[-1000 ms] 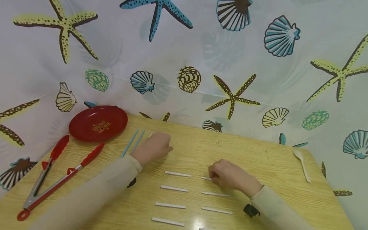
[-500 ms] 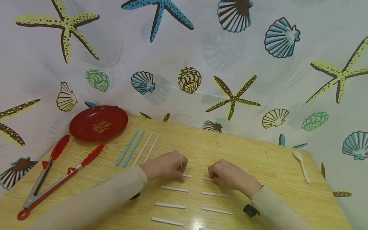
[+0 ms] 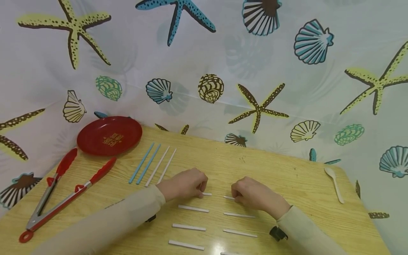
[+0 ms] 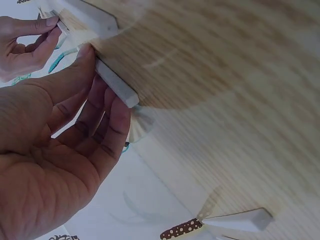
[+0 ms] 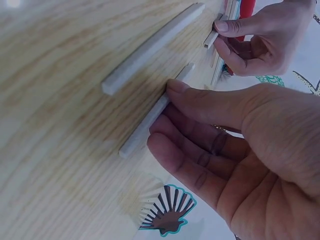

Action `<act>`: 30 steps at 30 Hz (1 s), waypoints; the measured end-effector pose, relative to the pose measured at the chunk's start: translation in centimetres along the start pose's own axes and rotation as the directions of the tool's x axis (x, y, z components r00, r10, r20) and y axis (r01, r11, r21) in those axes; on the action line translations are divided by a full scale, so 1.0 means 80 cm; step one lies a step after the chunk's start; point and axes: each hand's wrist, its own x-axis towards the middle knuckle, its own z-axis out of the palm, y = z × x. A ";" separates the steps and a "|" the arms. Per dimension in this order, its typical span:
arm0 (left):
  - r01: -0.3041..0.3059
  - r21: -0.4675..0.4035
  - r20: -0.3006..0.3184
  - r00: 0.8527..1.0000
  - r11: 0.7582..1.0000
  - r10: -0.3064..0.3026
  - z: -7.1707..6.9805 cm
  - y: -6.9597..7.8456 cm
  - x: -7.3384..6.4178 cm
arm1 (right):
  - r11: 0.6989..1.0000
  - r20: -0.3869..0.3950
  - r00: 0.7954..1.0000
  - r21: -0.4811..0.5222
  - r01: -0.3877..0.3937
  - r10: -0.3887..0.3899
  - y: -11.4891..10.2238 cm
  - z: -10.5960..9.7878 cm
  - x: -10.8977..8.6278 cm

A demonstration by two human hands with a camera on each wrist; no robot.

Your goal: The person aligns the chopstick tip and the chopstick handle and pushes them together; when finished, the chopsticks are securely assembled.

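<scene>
Indoors, room type unclear, seashell-print cloth [image 3: 197, 56], wood-grain table [image 3: 271, 166]

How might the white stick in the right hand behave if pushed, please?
The white stick is probably stiff, as it runs straight past the fingers. Its flat-looking sides suggest sliding over rolling. Being slim, it is likely light.

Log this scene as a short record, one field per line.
Surface: wood-grain table
Left grip: pinches a short white stick
Right grip: pinches a second short white stick
Loose short sticks: two columns nearer the person; one stick cut off by the head view's bottom edge
Left side: red plate; spread tongs with red tips
Right of plate: two blue sticks, two longer white sticks
Far right: pale spoon
Backdrop: starfish-and-shell cloth
</scene>
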 end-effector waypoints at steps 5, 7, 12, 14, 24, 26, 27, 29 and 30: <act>-0.017 -0.004 -0.017 1.000 1.000 0.017 -0.002 0.000 -0.002 | 1.000 -0.007 1.000 0.003 0.004 -0.004 0.000 0.001 0.001; -0.020 -0.006 -0.017 1.000 1.000 0.020 -0.003 0.001 -0.003 | 1.000 -0.006 1.000 0.005 0.001 -0.001 0.000 0.001 0.001; 0.002 0.001 -0.004 1.000 1.000 -0.002 -0.003 0.004 -0.003 | 1.000 0.003 1.000 0.005 -0.012 0.012 0.000 0.002 0.001; 0.013 0.008 -0.002 1.000 1.000 -0.013 -0.002 0.005 -0.002 | 1.000 0.009 1.000 -0.003 -0.022 0.022 0.000 0.001 0.001; 0.067 0.031 -0.012 0.998 0.997 -0.066 0.000 0.010 -0.002 | 0.997 -0.006 0.999 -0.053 -0.053 0.052 -0.004 0.000 -0.010; 0.079 0.048 -0.022 0.997 0.996 -0.078 -0.005 0.011 -0.002 | 0.997 -0.018 0.998 -0.052 -0.056 0.055 -0.003 -0.003 -0.011; 0.083 0.055 -0.030 0.996 0.995 -0.081 -0.008 0.011 -0.001 | 0.998 -0.027 0.998 -0.044 -0.054 0.053 -0.002 -0.005 -0.012; 0.080 0.063 -0.050 0.996 0.995 -0.077 -0.016 0.011 0.000 | 0.999 -0.054 0.998 -0.035 -0.035 0.034 0.000 -0.011 -0.012; 0.075 0.067 -0.061 0.996 0.995 -0.071 -0.020 0.011 0.002 | 0.999 -0.075 0.997 -0.030 -0.020 0.018 0.001 -0.014 -0.012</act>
